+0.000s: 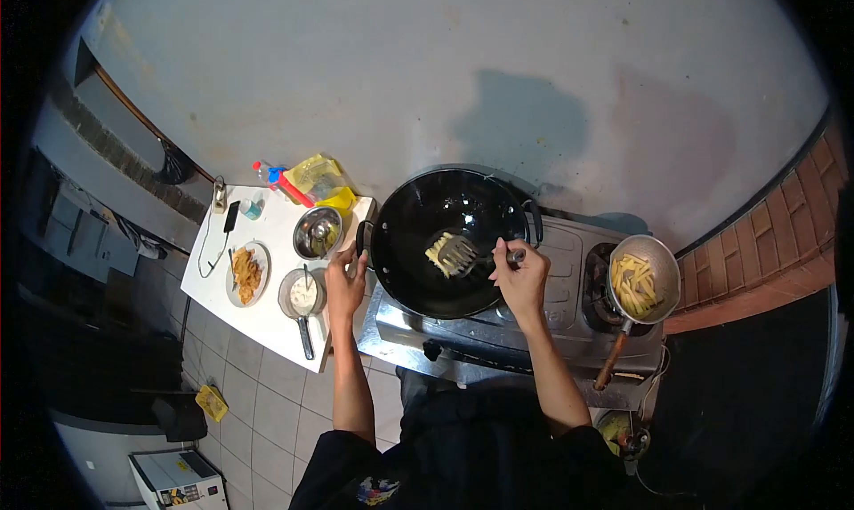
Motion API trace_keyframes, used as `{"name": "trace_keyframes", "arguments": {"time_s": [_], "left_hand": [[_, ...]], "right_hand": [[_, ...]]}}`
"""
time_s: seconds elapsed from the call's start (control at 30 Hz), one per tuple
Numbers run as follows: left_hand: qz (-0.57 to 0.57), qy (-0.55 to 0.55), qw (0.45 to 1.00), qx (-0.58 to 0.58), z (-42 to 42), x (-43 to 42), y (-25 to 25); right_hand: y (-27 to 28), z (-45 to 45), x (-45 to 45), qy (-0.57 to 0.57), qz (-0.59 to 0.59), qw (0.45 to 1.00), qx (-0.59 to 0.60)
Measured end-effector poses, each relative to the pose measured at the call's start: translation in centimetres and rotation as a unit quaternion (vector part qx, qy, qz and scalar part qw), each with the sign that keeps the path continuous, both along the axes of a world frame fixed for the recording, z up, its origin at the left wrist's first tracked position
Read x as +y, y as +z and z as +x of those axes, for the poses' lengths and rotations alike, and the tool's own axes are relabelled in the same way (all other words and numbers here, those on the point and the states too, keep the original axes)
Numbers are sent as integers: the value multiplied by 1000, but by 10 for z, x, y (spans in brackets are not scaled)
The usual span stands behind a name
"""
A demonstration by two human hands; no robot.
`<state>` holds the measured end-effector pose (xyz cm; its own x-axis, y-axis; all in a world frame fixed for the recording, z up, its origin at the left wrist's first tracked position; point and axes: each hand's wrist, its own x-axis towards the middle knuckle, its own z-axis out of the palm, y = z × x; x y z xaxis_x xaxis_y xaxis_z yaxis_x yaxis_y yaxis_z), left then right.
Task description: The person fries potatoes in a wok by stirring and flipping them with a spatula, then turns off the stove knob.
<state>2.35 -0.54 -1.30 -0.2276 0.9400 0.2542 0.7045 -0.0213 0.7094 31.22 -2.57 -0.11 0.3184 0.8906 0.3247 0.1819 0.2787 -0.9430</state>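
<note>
A large black wok (405, 283) sits on the left side of the steel stove (551, 274). My left hand (345, 283) is closed at the wok's left handle (363, 239). Over the right part of the wok, my right hand (520, 277) grips the handle of a slotted spatula (458, 255). The spatula's head is down in the wok, against a pale yellow piece of food (439, 249) and partly over it.
On the right burner stands a pan (667, 283) with yellow strips, its wooden handle (610, 363) pointing toward me. The white table (271, 337) at left holds a plate (258, 288) of fried food, a steel bowl (302, 234), a small saucepan (287, 301), a phone (232, 216) and packets.
</note>
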Motion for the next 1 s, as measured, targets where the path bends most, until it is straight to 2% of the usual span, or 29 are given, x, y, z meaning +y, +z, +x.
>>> {"name": "trace_keyframes", "arguments": {"time_s": [0.27,0.67,1.0], "left_hand": [[1,1,1000,-7,-2,0,-1],[12,0,1000,-5,-1,0,-4],[24,34,999,-3,7,-13,4]], "right_hand": [[6,1,-6,63,-2,997,-51],[13,9,-4,51,-6,997,-57],[-4,10,3,60,-14,996,-68]]}}
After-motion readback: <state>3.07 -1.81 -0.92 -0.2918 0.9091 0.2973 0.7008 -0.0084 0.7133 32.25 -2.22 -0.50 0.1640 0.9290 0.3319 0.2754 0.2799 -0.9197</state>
